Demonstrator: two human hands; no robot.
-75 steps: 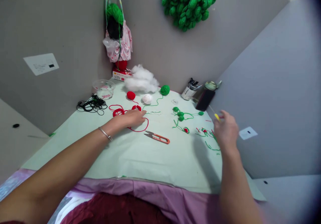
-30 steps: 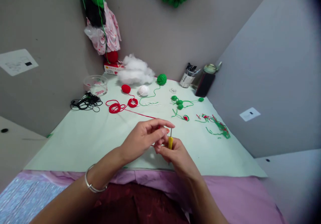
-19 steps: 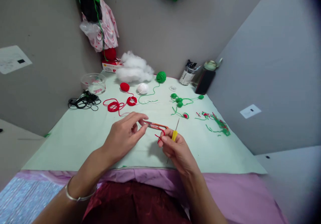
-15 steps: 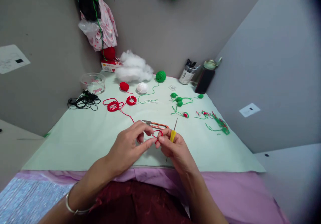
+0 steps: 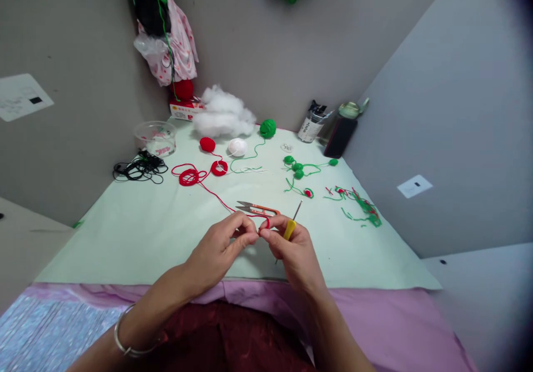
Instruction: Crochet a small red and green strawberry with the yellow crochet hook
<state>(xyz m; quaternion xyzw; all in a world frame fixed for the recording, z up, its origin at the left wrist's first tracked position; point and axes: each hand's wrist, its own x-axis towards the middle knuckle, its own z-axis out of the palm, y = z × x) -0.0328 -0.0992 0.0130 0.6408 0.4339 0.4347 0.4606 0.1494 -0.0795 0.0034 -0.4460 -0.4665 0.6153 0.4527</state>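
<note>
Thumb and fingers of my left hand [image 5: 222, 247] pinch the red yarn [image 5: 216, 197] close to the fingertips of my right hand [image 5: 295, 252]. The yarn loops over a finger of my right hand, which also holds a crochet hook with a yellow grip [image 5: 290, 229], its metal tip pointing up and away. Just beyond the fingertips, orange-handled thread snips [image 5: 260, 210] lie on the pale green table cover [image 5: 145, 239]. From the hands the yarn runs back to a loose red coil [image 5: 189, 176].
Behind are a red ball [image 5: 207, 144], a white ball [image 5: 237, 147], a green ball [image 5: 267, 128] and white stuffing [image 5: 225, 114]. Black cord [image 5: 141, 167] lies left; green pieces [image 5: 297, 167] and a red-green tangle [image 5: 366, 208] lie right. A phone [image 5: 340, 136] leans at the back right.
My left fingers have closed on the yarn beside my right fingertips. The open red loop between the hands has become small, and the hook has tilted further right.
</note>
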